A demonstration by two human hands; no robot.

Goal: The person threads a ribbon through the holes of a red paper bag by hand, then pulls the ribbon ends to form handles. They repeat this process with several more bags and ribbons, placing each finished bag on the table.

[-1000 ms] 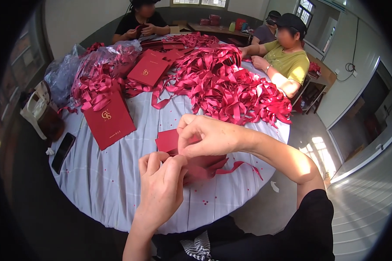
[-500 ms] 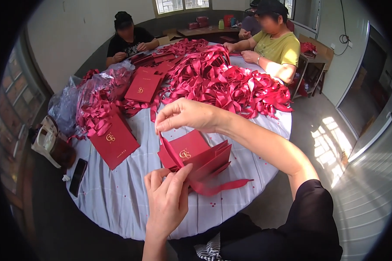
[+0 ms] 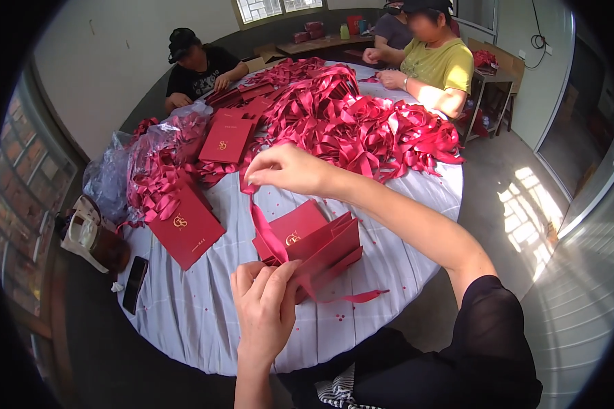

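Observation:
A small red paper bag [image 3: 334,252] stands partly opened before me, with another red bag bearing gold lettering [image 3: 305,219] lying flat just behind it. My left hand [image 3: 262,307] pinches the left edge of the opened bag, thumb and fingers closed on it. Above and beyond it, my right hand [image 3: 290,170] grips one end of a red satin ribbon [image 3: 265,228] between thumb and fingertips. The ribbon runs down to the bag's edge by my left fingers. Its loose tail [image 3: 361,297] trails rightward on the near side of the bag.
A large heap of red ribbons [image 3: 382,136] covers the far part of the round table [image 3: 205,327]. Flat red bags [image 3: 187,228], a clear plastic bag [image 3: 109,170] and a phone [image 3: 135,285] lie left. Several people work at the far side.
My right hand has drawn the ribbon slightly up and away, and more of its length shows above the bag. The tail on the near side looks shorter. My left hand keeps its pinch.

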